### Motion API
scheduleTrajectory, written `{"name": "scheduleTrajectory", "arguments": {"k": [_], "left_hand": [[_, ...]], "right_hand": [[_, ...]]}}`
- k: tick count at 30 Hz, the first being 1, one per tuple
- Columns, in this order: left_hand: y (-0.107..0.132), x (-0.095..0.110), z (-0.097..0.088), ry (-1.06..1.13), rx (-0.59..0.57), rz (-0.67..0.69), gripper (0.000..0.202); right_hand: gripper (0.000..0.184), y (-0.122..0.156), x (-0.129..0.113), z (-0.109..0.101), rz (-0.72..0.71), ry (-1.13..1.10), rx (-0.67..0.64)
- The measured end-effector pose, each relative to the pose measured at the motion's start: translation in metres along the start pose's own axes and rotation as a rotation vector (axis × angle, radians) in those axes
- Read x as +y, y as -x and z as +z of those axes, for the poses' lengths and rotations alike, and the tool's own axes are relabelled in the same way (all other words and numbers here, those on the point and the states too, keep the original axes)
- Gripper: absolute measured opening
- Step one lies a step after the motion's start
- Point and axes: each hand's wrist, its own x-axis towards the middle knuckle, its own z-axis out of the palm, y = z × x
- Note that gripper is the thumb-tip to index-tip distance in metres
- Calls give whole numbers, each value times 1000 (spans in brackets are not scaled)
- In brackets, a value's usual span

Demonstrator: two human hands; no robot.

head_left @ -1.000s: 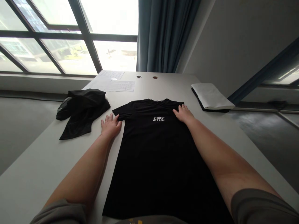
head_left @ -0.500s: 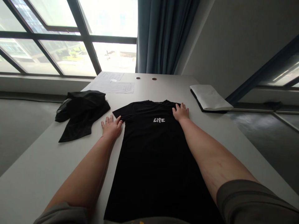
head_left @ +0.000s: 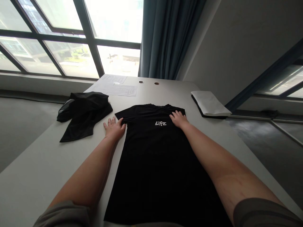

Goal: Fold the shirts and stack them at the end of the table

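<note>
Black T-shirt (head_left: 153,164) is lying flat, print up, on the white table (head_left: 42,170), neckline pointing away from the person. Hands are gripping nothing: left hand (head_left: 115,128) is spreading its fingers, thumb side touching a sleeve; right hand (head_left: 178,119) is resting open near the opposite sleeve. Judgement: fabric is looking light, limp, not fragile; shoulders and hem corners are offering the best holds.

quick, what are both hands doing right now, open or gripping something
Left hand: open, fingers spread, thumb at the shirt, gripping nothing.
Right hand: open, laid on the shirt, gripping nothing.
</note>
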Motion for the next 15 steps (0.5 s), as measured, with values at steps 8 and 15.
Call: {"name": "scheduleTrajectory", "arguments": {"k": [8,15], "left_hand": [[3,1,-3,3,-21,3,63],[3,3,-3,20,-23,-18,62]], "right_hand": [[71,-43,-41,9,82,-3,-17],[90,-56,-46,5,170,-5,-114]]}}
